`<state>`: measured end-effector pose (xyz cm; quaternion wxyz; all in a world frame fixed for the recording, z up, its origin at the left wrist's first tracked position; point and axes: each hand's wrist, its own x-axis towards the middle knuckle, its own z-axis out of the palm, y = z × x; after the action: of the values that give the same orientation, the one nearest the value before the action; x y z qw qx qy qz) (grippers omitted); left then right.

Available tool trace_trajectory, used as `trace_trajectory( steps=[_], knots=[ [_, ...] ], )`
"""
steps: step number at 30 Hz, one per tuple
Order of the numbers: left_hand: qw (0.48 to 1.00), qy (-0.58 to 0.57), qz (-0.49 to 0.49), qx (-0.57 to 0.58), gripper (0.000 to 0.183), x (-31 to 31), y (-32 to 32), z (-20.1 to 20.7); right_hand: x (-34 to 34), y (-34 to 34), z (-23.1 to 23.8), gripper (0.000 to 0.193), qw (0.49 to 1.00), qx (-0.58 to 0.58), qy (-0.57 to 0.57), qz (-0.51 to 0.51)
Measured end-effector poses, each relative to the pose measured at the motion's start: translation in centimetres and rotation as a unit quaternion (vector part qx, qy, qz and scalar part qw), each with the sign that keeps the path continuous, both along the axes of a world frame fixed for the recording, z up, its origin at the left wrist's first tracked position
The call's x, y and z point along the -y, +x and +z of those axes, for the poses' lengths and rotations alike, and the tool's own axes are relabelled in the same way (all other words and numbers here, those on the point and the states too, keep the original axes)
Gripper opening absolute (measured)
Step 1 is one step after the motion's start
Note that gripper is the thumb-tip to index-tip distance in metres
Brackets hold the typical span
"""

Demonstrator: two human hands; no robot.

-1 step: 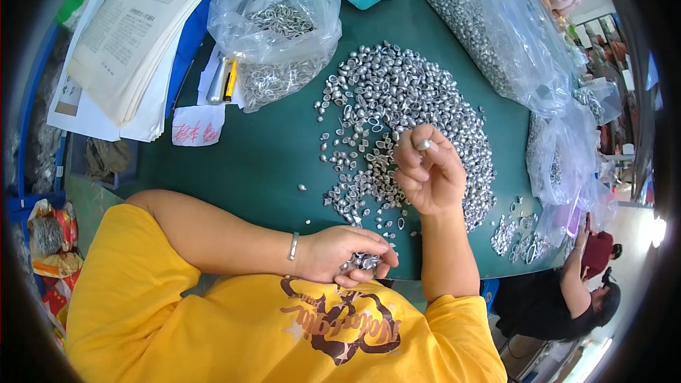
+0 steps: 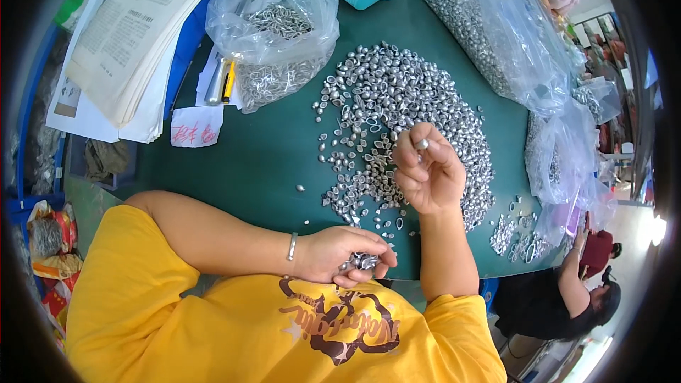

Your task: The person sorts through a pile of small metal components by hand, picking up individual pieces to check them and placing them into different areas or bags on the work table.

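Note:
Raised over the pile, my right hand (image 2: pixel 430 174) pinches one small rounded silver metal piece (image 2: pixel 423 145) between thumb and finger. Close to my shirt at the table's near edge, my left hand (image 2: pixel 339 250) is curled around a handful of small silver metal pieces (image 2: pixel 363 262); its fingers partly hide them. Beneath and beyond my right hand spreads a large pile of the same pieces (image 2: pixel 425 85). Some in it look like hollow oval cups, others like rounded domes. A few loose ones lie near my left fingertips.
On the green table (image 2: pixel 248 163), an open clear bag (image 2: pixel 277 78) of metal rings stands behind left, beside papers (image 2: pixel 128 50) and a yellow marker (image 2: pixel 229 81). A turquoise tray (image 2: pixel 365 0) sits at the back. Filled bags (image 2: pixel 468 28) line the right; co-workers sit beyond.

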<state>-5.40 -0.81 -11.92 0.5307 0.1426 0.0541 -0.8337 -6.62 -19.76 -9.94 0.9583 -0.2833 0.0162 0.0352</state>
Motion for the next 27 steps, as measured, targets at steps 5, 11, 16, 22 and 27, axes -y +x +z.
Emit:
trace_trajectory(
  steps=[5,11,16,22,27],
  knots=[
    [1.000,-0.013,0.006,0.004,0.024,-0.1,-0.1,-0.3,-0.3,-0.2,0.7,0.020,0.995,-0.062,-0.059,-0.053],
    [1.000,0.004,0.001,0.006,0.024,0.0,0.0,-0.2,-3.0,-0.2,0.6,0.009,0.578,0.011,-0.811,-0.092],
    [1.000,-0.021,-0.001,0.008,0.024,-0.1,0.0,-0.3,-2.6,-0.3,0.8,0.004,0.719,-0.083,-0.686,-0.078],
    [1.000,-0.017,-0.001,0.007,0.024,0.0,0.0,-0.3,-0.8,-0.6,0.4,0.003,0.901,0.047,-0.430,-0.048],
    [1.000,-0.018,-0.006,0.010,0.024,0.0,0.0,-0.4,0.8,-0.7,1.6,0.015,0.995,0.075,0.023,-0.053]
  ],
)
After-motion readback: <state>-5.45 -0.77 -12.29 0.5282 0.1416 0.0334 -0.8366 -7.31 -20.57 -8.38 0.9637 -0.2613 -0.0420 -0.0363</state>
